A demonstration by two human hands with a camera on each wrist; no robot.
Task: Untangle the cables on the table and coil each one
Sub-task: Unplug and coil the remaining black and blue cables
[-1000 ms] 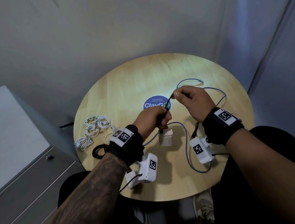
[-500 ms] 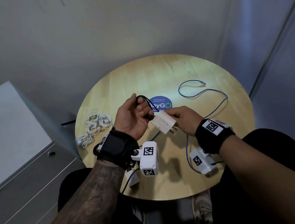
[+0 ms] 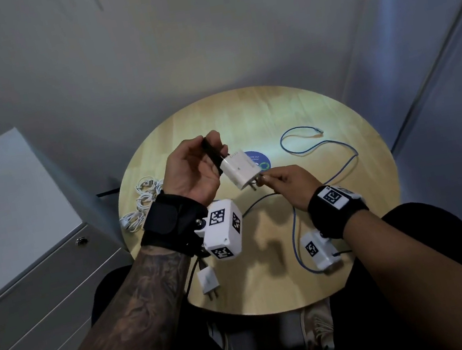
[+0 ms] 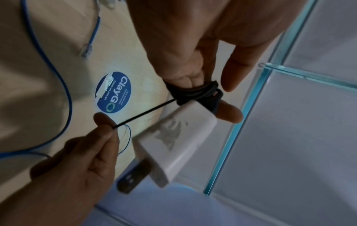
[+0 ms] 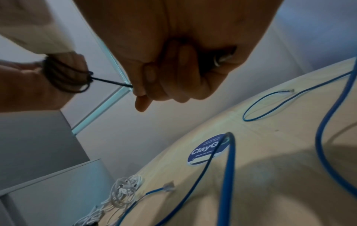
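left hand (image 3: 192,170) is gripping black cable (image 4: 193,91) coils with white charger (image 3: 240,171) hanging at them, raised above worktop (image 3: 288,104) | right hand (image 3: 289,186) is pinching the black cable's taut free strand | blue cable (image 3: 317,149) is lying loose on worktop | white cables (image 3: 142,203) are sitting coiled at worktop's left edge

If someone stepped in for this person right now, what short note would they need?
Left hand: grips the black cable's coil, with the white plug-in charger block hanging from it.
Right hand: pinches that cable's taut loose end.
On the round wooden table: coiled white cables at the left edge, a second white charger near the front.
Left to do: finish the black coil, then coil the loose blue cable.
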